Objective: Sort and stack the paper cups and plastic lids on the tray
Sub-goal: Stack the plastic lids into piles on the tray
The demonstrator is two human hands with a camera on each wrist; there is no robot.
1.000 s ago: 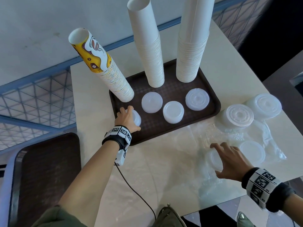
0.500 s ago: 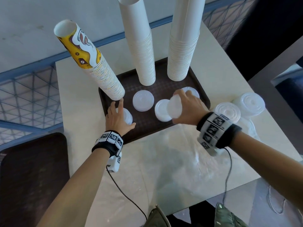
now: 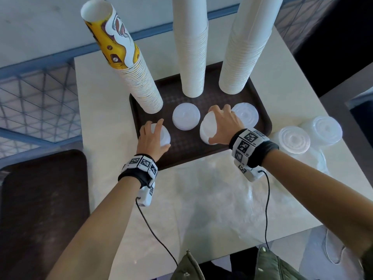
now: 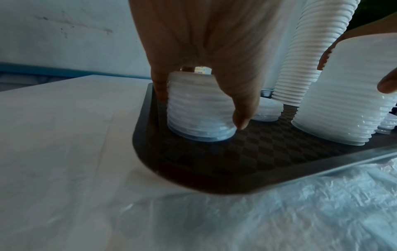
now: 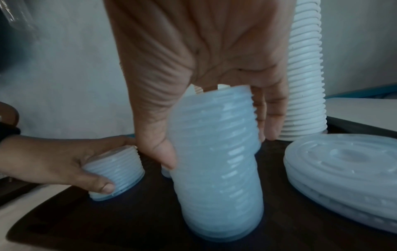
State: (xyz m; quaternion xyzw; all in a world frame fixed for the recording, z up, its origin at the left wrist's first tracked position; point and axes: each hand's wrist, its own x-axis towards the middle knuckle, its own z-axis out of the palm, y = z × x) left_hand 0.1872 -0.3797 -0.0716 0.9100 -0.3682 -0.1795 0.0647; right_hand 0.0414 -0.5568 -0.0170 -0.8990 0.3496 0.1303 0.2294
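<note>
Plastic lids are going onto the tray (image 3: 260,98): your right hand (image 3: 226,126) grips the tall stack (image 5: 217,169) standing mid-tray, your left hand (image 3: 151,138) clasps the short stack (image 4: 199,108) at its left corner. Next, seat the tall one squarely before releasing.

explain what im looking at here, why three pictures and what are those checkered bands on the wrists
No machine here: a person sorts cup supplies with bare hands. The checkered bands are wrist straps carrying small cameras. The top picture comes from a head camera looking down; the other two look along each hand.

On the dark tray stand three tall stacks of paper cups and several piles of plastic lids. The left hand grips a short lid stack. The right hand holds a taller lid stack upright on the tray. More clear lids lie on the table beside it, on crumpled plastic wrap.
</note>
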